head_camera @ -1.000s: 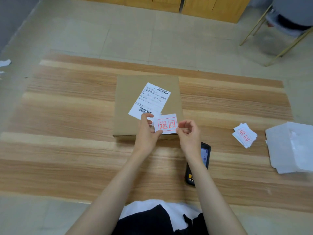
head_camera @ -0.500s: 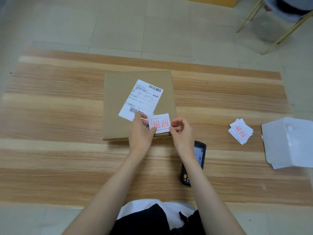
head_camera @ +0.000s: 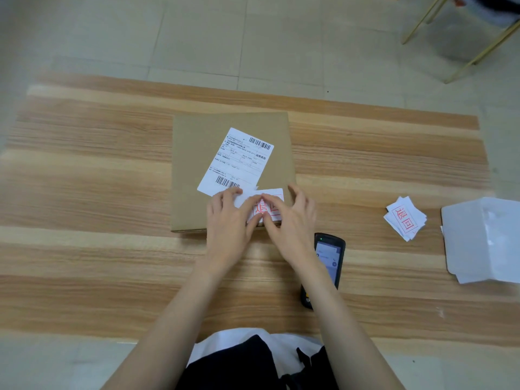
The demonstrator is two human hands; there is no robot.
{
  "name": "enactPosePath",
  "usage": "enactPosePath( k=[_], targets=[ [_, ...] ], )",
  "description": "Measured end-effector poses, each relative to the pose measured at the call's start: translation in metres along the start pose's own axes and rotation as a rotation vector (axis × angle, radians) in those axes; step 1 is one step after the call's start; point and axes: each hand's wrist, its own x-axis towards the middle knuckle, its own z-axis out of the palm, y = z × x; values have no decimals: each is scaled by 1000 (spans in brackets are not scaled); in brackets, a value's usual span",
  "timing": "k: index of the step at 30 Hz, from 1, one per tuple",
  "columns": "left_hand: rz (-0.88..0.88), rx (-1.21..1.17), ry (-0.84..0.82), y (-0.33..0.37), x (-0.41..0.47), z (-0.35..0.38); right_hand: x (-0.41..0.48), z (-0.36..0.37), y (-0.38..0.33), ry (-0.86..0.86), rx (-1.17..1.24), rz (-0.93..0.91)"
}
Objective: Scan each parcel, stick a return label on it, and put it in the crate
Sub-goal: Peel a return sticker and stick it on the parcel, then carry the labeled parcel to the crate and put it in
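Observation:
A flat brown cardboard parcel [head_camera: 197, 153] lies on the wooden table, with a white shipping label [head_camera: 239, 161] stuck at a slant on its top. A white return label [head_camera: 274, 192] with red characters lies flat on the parcel's near right corner, just below the shipping label. My left hand [head_camera: 228, 220] and my right hand [head_camera: 292, 223] rest on it with fingers spread, fingertips pressing the label onto the cardboard. My fingers hide most of the red print. No crate is in view.
A black handheld scanner [head_camera: 329, 251] lies on the table beside my right wrist. A small pile of return labels [head_camera: 405, 220] sits to the right, with white backing sheets [head_camera: 484, 240] at the right edge. Gold chair legs [head_camera: 478, 52] stand on the floor beyond.
The return label was held between both hands just above the parcel's near edge. It now lies flat on the parcel and both hands have opened onto it.

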Motion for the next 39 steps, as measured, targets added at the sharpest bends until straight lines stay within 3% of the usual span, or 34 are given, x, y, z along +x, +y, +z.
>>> enactPosePath(
  k=[2, 5, 8, 11, 13, 16, 24, 39],
  targets=[
    [19, 80, 11, -7, -2, 1, -2, -1, 6, 0, -21, 4],
    [-86, 97, -148, -19, -4, -3, -3, -6, 17, -15, 3, 70],
    [-187, 85, -191, -29, -4, -7, -3, -10, 23, -86, 127, 117],
    [-420, -23, -211, -38, -2, -15, -3, -15, 23, -168, 365, 153],
    [-564, -127, -210, -41, -1, -20, -6, -16, 21, -189, 398, 125],
    [-589, -141, -192, -37, -4, -27, -12, -17, 19, -164, 390, 108],
    [-711, -189, -35, -32, -52, -46, -31, -22, 4, -201, 394, 0],
    [-1274, -258, 370, -80, -244, -94, -106, 46, -103, -632, 384, -488]
  ],
)
